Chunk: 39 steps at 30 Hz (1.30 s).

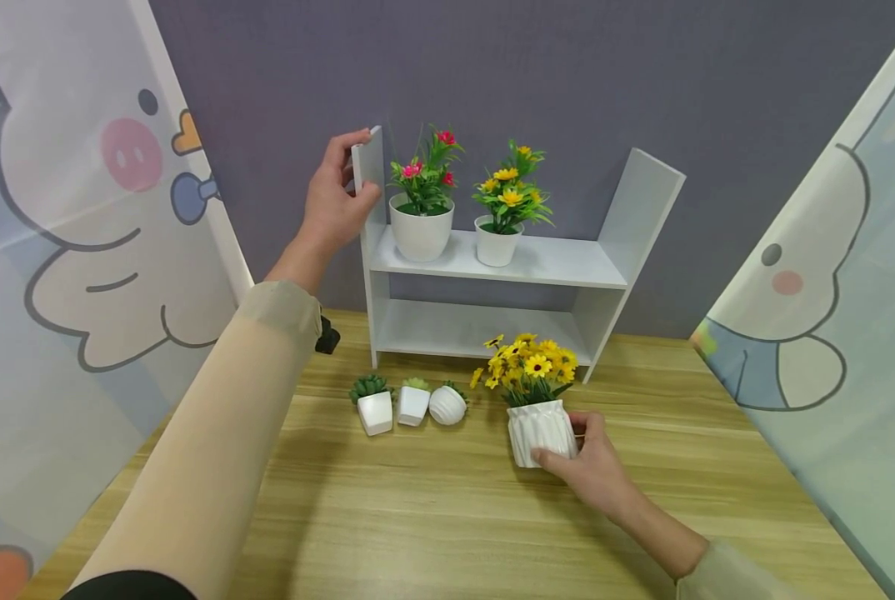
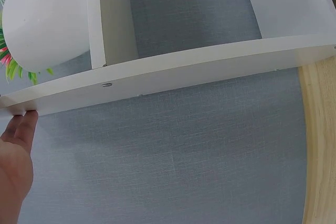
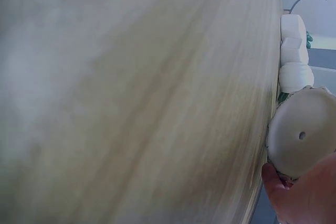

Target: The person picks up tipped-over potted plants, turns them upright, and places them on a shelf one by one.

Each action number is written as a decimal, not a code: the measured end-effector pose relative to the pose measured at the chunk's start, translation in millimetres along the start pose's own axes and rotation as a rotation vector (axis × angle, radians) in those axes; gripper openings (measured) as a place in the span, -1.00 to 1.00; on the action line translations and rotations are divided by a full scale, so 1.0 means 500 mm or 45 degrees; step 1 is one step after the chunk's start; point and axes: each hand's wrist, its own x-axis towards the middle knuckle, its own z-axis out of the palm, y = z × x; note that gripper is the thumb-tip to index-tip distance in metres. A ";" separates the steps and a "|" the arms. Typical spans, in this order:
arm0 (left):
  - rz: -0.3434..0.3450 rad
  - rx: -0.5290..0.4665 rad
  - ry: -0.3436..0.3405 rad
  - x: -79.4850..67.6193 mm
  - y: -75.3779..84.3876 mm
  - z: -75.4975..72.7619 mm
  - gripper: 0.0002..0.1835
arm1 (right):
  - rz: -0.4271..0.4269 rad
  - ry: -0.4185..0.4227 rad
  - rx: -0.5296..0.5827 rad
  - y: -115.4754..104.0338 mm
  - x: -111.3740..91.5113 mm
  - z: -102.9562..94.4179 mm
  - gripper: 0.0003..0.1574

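My left hand (image 1: pixel 337 200) grips the upper left side panel of a white two-tier shelf (image 1: pixel 492 321), thumb at its front edge. In the left wrist view, two fingertips (image 2: pixel 30 116) touch the panel's outer face. My right hand (image 1: pixel 601 467) holds a white pleated pot (image 1: pixel 541 433) of yellow daisy-like flowers (image 1: pixel 526 362) by its right side, in front of the shelf. The pot's underside (image 3: pixel 310 129), with a small hole, shows in the right wrist view. On the upper board stand a pink-flowered potted plant (image 1: pixel 422 225) and a smaller yellow-flowered one (image 1: pixel 498 246).
Three small white succulent pots, a left one (image 1: pixel 376 412), a middle one (image 1: pixel 413 406) and a round ribbed one (image 1: pixel 447 405), lie tilted on the wooden table (image 1: pixel 417 517). A grey wall (image 1: pixel 522 75) rises behind the shelf. Cartoon-printed panels (image 1: pixel 57 208) flank both sides.
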 end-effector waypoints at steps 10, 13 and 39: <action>0.030 -0.016 0.001 -0.003 -0.002 0.002 -0.33 | 0.003 0.008 -0.010 0.002 0.008 0.000 0.11; 0.035 -0.008 -0.002 -0.003 0.000 0.004 -0.33 | 0.008 -0.008 0.001 0.004 0.010 -0.003 0.12; 0.014 -0.012 0.002 0.001 -0.002 -0.001 -0.31 | 0.100 -0.110 0.096 -0.007 -0.013 -0.024 0.26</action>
